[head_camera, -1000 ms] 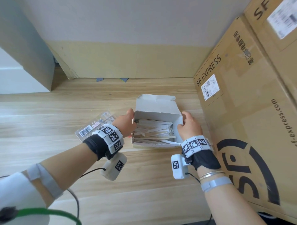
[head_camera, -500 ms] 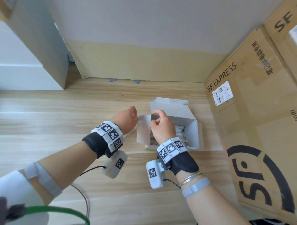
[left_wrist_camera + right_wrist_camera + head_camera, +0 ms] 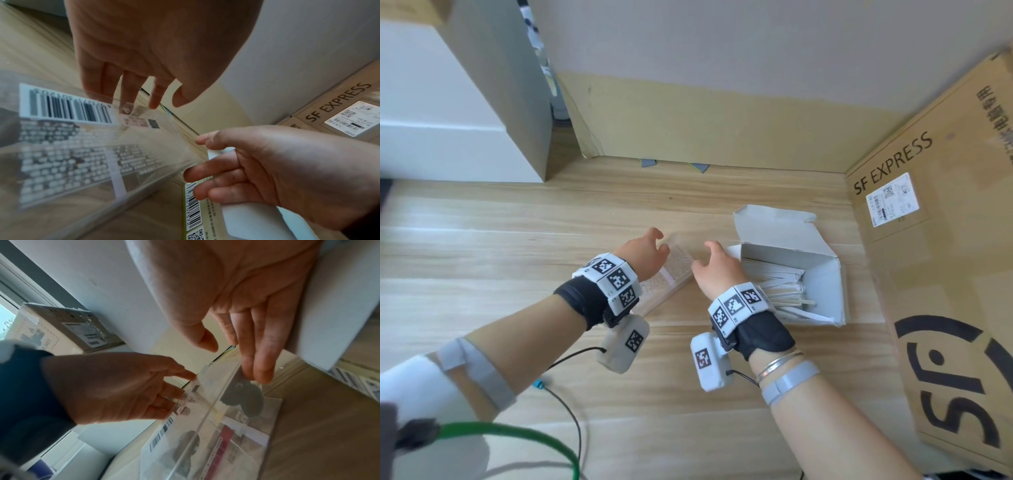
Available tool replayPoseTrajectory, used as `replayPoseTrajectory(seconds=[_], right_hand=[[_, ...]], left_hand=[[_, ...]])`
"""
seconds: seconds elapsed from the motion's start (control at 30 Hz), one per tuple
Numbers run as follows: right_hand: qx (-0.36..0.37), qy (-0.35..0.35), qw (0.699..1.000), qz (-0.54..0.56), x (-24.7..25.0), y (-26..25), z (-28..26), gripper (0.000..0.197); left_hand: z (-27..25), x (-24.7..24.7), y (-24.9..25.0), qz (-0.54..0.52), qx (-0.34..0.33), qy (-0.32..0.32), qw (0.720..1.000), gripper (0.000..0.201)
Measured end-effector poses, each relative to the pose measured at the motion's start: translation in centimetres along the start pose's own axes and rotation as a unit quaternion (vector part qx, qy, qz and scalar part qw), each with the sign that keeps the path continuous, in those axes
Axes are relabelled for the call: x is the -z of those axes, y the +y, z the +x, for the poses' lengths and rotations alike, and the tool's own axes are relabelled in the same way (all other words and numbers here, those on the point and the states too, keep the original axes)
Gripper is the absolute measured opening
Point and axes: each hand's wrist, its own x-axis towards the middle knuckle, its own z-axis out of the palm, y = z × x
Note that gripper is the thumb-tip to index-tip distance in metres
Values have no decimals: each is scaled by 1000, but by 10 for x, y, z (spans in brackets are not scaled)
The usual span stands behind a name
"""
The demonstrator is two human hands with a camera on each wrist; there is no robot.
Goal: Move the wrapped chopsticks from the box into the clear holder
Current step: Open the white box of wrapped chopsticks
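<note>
The clear holder (image 3: 677, 274) lies on the wood floor between my two hands; it is see-through with a barcode label (image 3: 65, 105). My left hand (image 3: 650, 246) is at its left side, fingers fairly straight and touching its far edge (image 3: 166, 104). From the right, my right hand (image 3: 710, 257) reaches over with straight fingers whose tips touch the holder's rim (image 3: 234, 361). Neither hand holds anything. The open white box (image 3: 822, 274) sits just right of my right hand, with several paper-wrapped chopsticks (image 3: 782, 291) lying inside.
A large brown SF Express carton (image 3: 935, 274) stands close on the right. A wall with a cardboard sheet (image 3: 688, 130) closes the back. A white and brown block (image 3: 465, 102) stands at the back left. Cables (image 3: 571, 411) trail near my left arm.
Both hands were at the sides of the white box. My right hand has left the box and moved left to the clear holder. My left hand now touches the holder too.
</note>
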Motion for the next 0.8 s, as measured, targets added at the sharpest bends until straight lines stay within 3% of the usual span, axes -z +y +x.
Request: replayPoseTrajectory(seconds=[0.27,0.53,0.63,0.8], right_hand=[[-15,-15,1000,-15,-11,-4,3,46],[94,112,982,121,-4,-10,-9,20],[129,136,975,116,-5,-9,-13,13],[178,144,970,80,-11,1,-17,14]], left_hand=[[-1,4,0,-50,-15,21,998,47],[-6,20,8,-184,-27,91,978,58],[-11,19,10,-209,-37,106,971,59],[-16,13,9,-205,-34,137,968,43]])
